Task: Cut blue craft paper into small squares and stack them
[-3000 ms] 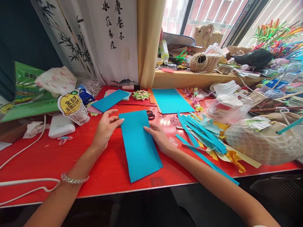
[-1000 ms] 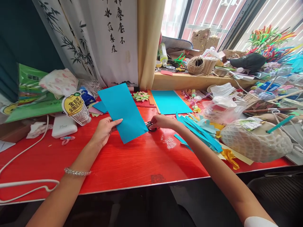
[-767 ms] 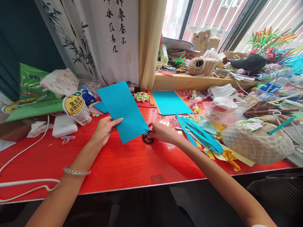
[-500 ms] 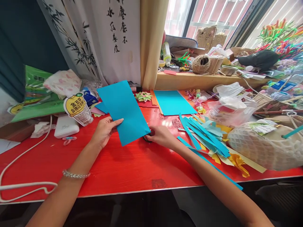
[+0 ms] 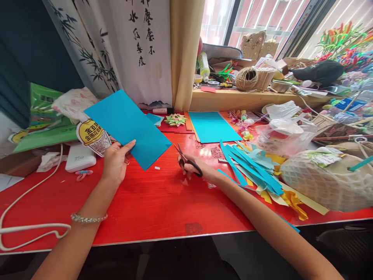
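My left hand (image 5: 117, 159) pinches the lower left edge of a blue sheet of paper (image 5: 128, 126), thumb on top and fingers behind. The sheet is held tilted above the red table (image 5: 140, 210). To its right, my right hand (image 5: 190, 167) is closed round black-handled scissors (image 5: 186, 158), whose blades are slightly apart and point up toward the sheet's right corner without touching it. A tiny white scrap (image 5: 157, 168) lies between the hands. Cut blue paper strips (image 5: 253, 167) are heaped to the right of my right hand.
Behind lies a stack of blue sheets (image 5: 215, 126), beside a folded paper flower (image 5: 175, 119). A netted bag (image 5: 326, 179) and a plastic bag (image 5: 285, 128) crowd the right. At left are a white power bank (image 5: 81, 156) and a cable (image 5: 32, 229). Craft supplies fill the windowsill (image 5: 244, 100).
The blue sheet has moved left and turned, carried by my left hand. The scissors have come away from its corner, and their blades now show.
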The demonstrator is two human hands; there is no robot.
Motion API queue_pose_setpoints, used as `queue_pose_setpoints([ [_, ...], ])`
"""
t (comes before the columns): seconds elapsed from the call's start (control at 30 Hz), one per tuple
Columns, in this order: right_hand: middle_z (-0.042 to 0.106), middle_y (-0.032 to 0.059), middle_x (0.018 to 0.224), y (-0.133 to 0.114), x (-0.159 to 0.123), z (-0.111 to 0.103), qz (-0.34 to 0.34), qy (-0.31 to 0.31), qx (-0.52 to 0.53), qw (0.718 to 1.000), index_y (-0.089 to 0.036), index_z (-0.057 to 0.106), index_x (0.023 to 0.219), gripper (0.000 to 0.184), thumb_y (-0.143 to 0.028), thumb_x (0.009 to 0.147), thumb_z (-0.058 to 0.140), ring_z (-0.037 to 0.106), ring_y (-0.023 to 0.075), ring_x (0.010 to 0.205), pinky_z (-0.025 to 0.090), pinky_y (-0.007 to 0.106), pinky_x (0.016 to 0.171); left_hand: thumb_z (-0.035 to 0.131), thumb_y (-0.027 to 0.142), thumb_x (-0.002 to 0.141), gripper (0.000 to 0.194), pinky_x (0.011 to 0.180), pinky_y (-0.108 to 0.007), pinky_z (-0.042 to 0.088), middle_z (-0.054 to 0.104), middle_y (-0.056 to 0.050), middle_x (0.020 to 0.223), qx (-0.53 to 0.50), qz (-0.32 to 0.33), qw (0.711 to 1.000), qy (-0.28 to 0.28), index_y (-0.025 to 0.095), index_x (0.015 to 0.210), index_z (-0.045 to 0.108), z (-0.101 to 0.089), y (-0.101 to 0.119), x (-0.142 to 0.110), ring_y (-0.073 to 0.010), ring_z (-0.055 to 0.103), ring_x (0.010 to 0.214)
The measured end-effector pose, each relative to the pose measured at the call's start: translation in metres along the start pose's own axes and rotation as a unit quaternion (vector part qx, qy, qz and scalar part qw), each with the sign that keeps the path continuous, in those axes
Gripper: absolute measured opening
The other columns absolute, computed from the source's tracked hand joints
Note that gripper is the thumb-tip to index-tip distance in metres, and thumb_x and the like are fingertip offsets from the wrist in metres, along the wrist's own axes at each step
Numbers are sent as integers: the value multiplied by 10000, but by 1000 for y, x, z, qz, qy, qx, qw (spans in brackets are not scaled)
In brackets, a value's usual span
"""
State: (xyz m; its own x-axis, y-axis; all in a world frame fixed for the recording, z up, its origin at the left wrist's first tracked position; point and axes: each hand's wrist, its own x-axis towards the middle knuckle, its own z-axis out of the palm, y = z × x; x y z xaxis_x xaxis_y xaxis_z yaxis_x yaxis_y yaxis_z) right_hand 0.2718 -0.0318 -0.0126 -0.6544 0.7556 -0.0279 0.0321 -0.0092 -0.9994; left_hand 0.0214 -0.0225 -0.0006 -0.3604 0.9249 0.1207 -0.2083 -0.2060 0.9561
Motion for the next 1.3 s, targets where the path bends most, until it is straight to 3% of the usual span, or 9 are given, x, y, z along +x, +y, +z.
queue_pose_setpoints([
  [0.13,502,-11,738,-5,-5,2,14,-37,-87,995,-148,558,1034,479,-496,708,598,449,66,574,322,185,476,740,206,608,200,785,-316,544,676,-27,985,-10,16,1000,0,184,775,633,-1,2,0,-221,598,987],
  [0.27,536,0,741,-5,-7,4,33,-32,-118,992,-154,570,1108,497,-492,743,565,449,69,572,300,186,478,740,212,609,216,761,-314,548,672,-30,999,13,1,1000,-8,192,799,638,-1,5,-2,-225,601,978],
  [0.63,539,5,713,-7,-9,4,54,-12,-147,988,-153,581,1102,528,-543,749,531,431,72,552,292,190,464,742,222,595,212,708,-320,563,694,-19,945,26,-33,999,-20,211,783,645,-1,6,-1,-230,627,913],
  [0.93,541,21,735,1,-9,4,42,-30,-140,989,-166,557,1158,564,-560,758,511,484,103,623,329,200,492,733,242,607,258,768,-335,542,662,-31,1049,47,16,999,-15,207,852,661,-1,3,-4,-245,594,989],
  [1.3,544,26,698,-10,-9,14,66,7,-131,989,-121,579,1102,572,-562,740,534,497,103,616,303,192,464,731,233,622,247,773,-342,542,673,-28,1009,54,20,998,-33,191,857,668,3,6,-9,-243,594,979],
])
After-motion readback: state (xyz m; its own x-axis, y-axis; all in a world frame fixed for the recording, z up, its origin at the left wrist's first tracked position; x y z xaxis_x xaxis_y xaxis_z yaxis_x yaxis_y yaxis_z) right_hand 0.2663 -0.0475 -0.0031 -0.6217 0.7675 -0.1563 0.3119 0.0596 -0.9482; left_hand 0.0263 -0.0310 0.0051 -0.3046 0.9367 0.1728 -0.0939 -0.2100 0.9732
